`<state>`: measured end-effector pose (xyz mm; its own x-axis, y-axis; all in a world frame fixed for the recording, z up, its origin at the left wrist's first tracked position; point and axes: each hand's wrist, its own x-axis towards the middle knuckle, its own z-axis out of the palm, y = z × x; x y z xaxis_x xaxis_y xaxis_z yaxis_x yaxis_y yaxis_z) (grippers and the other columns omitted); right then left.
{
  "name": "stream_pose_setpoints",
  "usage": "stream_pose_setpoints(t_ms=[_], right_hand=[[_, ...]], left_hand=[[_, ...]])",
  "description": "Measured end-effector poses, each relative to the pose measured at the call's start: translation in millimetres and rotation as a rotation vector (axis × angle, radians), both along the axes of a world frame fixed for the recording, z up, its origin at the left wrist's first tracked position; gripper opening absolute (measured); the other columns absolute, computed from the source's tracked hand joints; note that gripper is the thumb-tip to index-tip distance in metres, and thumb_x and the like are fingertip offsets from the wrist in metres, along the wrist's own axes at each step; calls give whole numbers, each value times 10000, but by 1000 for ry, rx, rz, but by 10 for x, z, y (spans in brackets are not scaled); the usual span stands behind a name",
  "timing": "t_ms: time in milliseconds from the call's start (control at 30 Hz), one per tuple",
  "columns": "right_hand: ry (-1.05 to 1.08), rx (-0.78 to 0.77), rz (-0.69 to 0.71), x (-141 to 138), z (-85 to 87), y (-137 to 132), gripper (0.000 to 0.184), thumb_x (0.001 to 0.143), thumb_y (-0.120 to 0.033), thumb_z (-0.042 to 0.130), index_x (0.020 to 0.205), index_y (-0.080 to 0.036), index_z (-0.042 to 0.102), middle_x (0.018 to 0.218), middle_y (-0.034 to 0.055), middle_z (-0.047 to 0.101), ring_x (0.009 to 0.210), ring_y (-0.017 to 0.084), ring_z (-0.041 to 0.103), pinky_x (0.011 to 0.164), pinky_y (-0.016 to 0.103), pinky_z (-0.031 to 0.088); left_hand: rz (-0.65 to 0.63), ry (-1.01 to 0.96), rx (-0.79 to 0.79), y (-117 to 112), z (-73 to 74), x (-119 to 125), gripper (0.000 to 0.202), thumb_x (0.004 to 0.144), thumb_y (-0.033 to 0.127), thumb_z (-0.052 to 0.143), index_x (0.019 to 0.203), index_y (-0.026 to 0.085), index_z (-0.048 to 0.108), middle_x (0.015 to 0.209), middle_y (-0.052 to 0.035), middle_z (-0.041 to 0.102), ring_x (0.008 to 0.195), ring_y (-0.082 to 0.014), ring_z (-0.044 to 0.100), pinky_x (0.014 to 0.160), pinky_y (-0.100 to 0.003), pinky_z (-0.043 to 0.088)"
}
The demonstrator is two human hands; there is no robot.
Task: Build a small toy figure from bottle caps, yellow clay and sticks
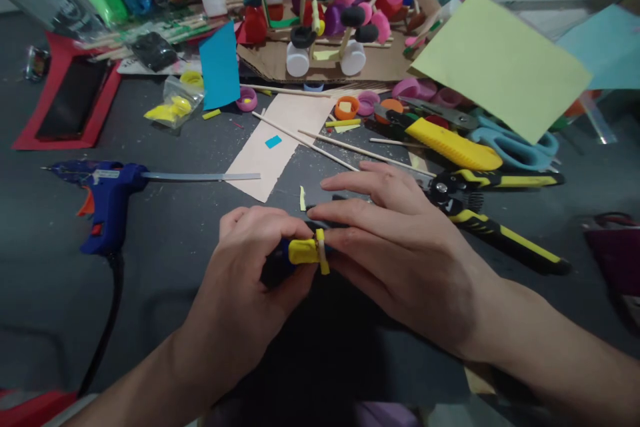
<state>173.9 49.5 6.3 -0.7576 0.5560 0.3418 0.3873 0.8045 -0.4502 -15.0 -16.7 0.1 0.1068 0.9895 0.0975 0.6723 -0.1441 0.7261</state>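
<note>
Between my two hands is a small yellow clay piece [303,251] with a narrow yellow strip [321,250] standing across its right end. My left hand [250,263] is closed on its left side, thumb below and index finger above. Dark blue shows beside the clay, mostly hidden by the fingers. My right hand [400,247] closes on the strip's right side with its lower fingers, while its upper fingers stretch out over the table. A pale yellow paper scrap [302,199] lies just beyond the fingertips.
At left lies a blue glue gun [107,193] with a glue stick in it. Wire strippers [500,207], a yellow utility knife [453,143] and blue scissors [520,147] are at right. Behind are thin sticks [310,140], bottle caps and clay models on cardboard [265,60].
</note>
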Motion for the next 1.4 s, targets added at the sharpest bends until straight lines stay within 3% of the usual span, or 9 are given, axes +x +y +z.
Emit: stream_pose_setpoints(t_ms=[333,667,1067,1267,1400], right_hand=[[-33,18,33,16,9,31,161,940,-148,578,831,-200,686,1045,1,748,1203,211,570,1163,412,289],[-76,44,11,16,20,16,99,906,-188,630,830,-182,693,1054,32,751,1208,250,580,1148,473,311],[-71,60,22,25,4,28,122,916,-216,623,823,-199,700,1079,24,750,1217,268,585,1141,494,330],[-72,56,11,79,26,55,144,943,-196,569,873,-214,694,1069,26,746,1210,266,588,1148,531,333],[-23,28,23,142,126,74,106,933,-172,592,987,-194,681,1109,56,731,1179,243,603,1068,459,445]], left_hand=[[-61,67,-23,-15,44,-6,245,856,122,641,1021,283,555,1002,40,712,971,-199,625,861,-398,411],[-36,141,106,-59,-16,-80,238,898,204,652,1098,265,538,1063,5,681,1040,-197,600,926,-384,411],[-235,3,125,-33,20,-364,309,894,-38,534,1025,240,568,1020,5,653,1034,-154,583,909,-346,458],[-127,-38,31,-13,-49,-361,284,886,97,644,1119,247,580,1101,-17,641,1099,-176,577,961,-346,459],[-139,-73,-67,15,-76,-293,343,831,149,714,1138,260,606,1192,-39,627,1150,-214,567,973,-372,460]])
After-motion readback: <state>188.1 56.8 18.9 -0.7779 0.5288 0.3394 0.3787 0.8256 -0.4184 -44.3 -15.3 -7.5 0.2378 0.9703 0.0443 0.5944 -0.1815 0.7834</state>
